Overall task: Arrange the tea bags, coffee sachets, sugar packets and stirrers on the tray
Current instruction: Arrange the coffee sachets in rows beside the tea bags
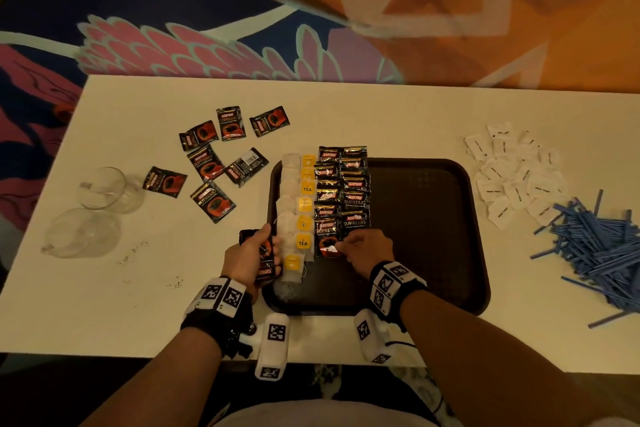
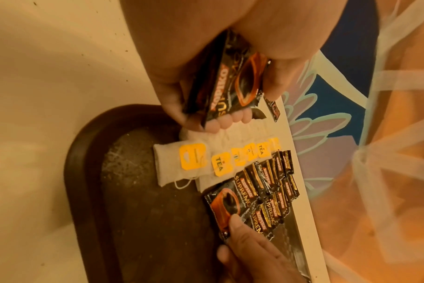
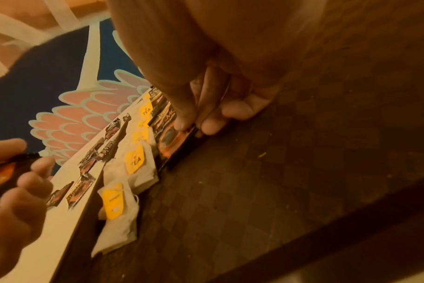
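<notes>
Coffee-row step: right hand (image 1: 367, 253) pinches the nearest tray (image 1: 433, 236) sachet (image 1: 327, 246) into line; left hand (image 1: 247, 262) beside it grips spare sachets (image 1: 265, 255), likely next alongside.

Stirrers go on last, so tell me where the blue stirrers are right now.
In the head view the blue stirrers lie in a loose heap on the white table, off the tray to its right, just in front of the white sugar packets.

Two glass cups (image 1: 100, 208) on table (image 1: 346, 107)
</notes>
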A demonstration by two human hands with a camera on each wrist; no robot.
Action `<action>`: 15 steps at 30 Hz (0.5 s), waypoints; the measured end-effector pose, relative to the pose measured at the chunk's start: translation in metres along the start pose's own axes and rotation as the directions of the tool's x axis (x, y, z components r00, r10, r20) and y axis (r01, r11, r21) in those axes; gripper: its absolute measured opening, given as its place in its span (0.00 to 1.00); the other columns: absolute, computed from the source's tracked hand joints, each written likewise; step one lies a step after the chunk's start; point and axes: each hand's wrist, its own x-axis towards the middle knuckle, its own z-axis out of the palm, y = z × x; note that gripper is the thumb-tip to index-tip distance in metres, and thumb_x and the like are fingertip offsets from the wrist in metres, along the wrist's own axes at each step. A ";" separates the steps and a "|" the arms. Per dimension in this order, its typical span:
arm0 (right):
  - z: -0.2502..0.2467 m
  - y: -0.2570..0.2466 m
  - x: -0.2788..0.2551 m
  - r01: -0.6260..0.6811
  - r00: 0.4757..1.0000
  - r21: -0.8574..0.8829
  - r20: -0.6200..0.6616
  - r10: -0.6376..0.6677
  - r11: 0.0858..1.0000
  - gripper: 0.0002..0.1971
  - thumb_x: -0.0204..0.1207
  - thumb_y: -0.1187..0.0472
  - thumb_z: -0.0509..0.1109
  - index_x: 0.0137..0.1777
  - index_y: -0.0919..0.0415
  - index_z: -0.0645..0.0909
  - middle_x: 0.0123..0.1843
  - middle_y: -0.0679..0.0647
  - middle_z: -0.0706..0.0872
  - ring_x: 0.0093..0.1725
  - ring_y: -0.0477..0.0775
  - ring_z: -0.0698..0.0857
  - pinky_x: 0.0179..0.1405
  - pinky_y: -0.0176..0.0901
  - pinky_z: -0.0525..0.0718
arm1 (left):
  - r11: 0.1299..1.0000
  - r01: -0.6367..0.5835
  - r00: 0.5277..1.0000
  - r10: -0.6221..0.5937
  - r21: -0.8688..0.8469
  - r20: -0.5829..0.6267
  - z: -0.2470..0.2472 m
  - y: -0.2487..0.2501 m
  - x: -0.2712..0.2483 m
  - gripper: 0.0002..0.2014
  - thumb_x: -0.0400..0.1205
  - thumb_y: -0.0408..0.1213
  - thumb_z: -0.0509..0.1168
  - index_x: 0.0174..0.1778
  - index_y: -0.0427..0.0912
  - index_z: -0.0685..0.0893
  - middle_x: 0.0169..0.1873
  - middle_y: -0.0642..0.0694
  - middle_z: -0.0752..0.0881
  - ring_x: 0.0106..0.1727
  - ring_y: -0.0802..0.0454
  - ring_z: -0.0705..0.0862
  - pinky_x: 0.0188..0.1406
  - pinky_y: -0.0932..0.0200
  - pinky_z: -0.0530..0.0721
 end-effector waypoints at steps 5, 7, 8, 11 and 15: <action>-0.001 -0.005 0.001 0.016 1.000 -0.091 0.002 -0.015 0.996 0.10 0.76 0.50 0.74 0.48 0.57 0.88 0.42 0.47 0.85 0.36 0.38 0.78 0.29 0.27 0.71 | 0.994 0.076 0.996 -0.072 -0.081 0.054 -0.001 0.000 -0.005 0.14 0.84 0.42 0.62 0.40 0.36 0.84 0.26 0.43 0.80 0.23 0.49 0.79 0.24 0.60 0.80; 0.000 -0.005 0.002 0.018 1.000 -0.121 -0.005 -0.019 0.992 0.10 0.76 0.49 0.74 0.46 0.56 0.87 0.40 0.46 0.84 0.35 0.37 0.77 0.29 0.27 0.70 | 0.991 0.088 0.995 -0.084 -0.097 0.046 0.001 0.001 -0.007 0.13 0.84 0.40 0.60 0.40 0.35 0.82 0.26 0.41 0.79 0.23 0.48 0.79 0.22 0.60 0.81; 0.000 -0.005 0.003 0.013 1.000 -0.121 -0.012 -0.015 0.993 0.10 0.75 0.48 0.74 0.44 0.55 0.87 0.40 0.46 0.84 0.36 0.39 0.79 0.32 0.29 0.74 | 0.993 0.081 0.996 -0.079 -0.085 0.033 0.002 0.001 -0.007 0.13 0.84 0.39 0.60 0.41 0.35 0.82 0.27 0.40 0.80 0.24 0.47 0.79 0.23 0.60 0.81; 0.003 0.000 0.006 -0.010 1.000 -0.085 -0.015 0.009 0.996 0.10 0.74 0.48 0.75 0.40 0.55 0.86 0.42 0.47 0.86 0.43 0.44 0.84 0.46 0.39 0.85 | 1.000 0.027 0.999 -0.026 0.005 -0.039 0.003 -0.001 -0.004 0.11 0.82 0.38 0.66 0.47 0.31 0.84 0.33 0.36 0.84 0.30 0.42 0.83 0.29 0.52 0.86; -0.004 0.002 0.003 0.010 0.998 -0.036 -0.056 -0.012 0.999 0.10 0.73 0.49 0.76 0.42 0.55 0.85 0.44 0.43 0.82 0.43 0.40 0.79 0.42 0.35 0.77 | 0.997 -0.002 0.996 0.009 0.080 -0.090 0.007 -0.003 -0.002 0.11 0.79 0.40 0.70 0.49 0.35 0.84 0.38 0.35 0.87 0.36 0.40 0.87 0.42 0.43 0.88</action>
